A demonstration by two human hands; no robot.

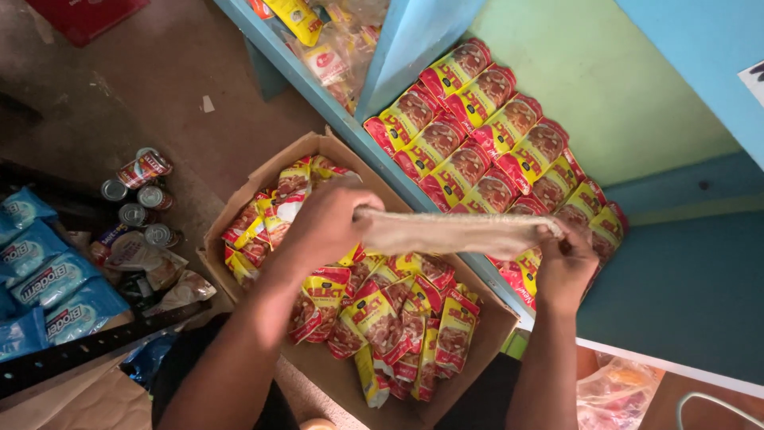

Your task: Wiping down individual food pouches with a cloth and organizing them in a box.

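A: What've you got in your hands rn?

B: A beige cloth [458, 232], rolled or folded into a long strip. I'm holding it stretched level between both hands, over the gap betw. the box and the shelf. My left hand [328, 221] is curled shut round its left end, fingers wrapped over the top. My right hand [565, 263] is pinched tight on the right end, knuckles up.

A: And what's under it?

B: An open cardboard box [239, 209] on the floor, approx. full of red-and-yellow sachets [382, 318], piled loose, some hanging over the near edge. The cloth is above the box's far right corner, not touching the sachets as far as I can tell.

A: The shelf?

B: A light blue shelf [676, 279] w/ a green back wall, just to the right of the box. More of the same sachets, the shelved packets [485, 135], lie there in neat overlapping rows. My right hand is in front of the near end of those rows.

A: Anything else close by?

B: On the floor left of the box: a few small tins [139, 191], some on their sides. Beside them a stack of blue pouches [44, 279] at the far left edge. A clear bag [617, 394] sits bottom right, below the shelf edge; contents too blurred to tell.
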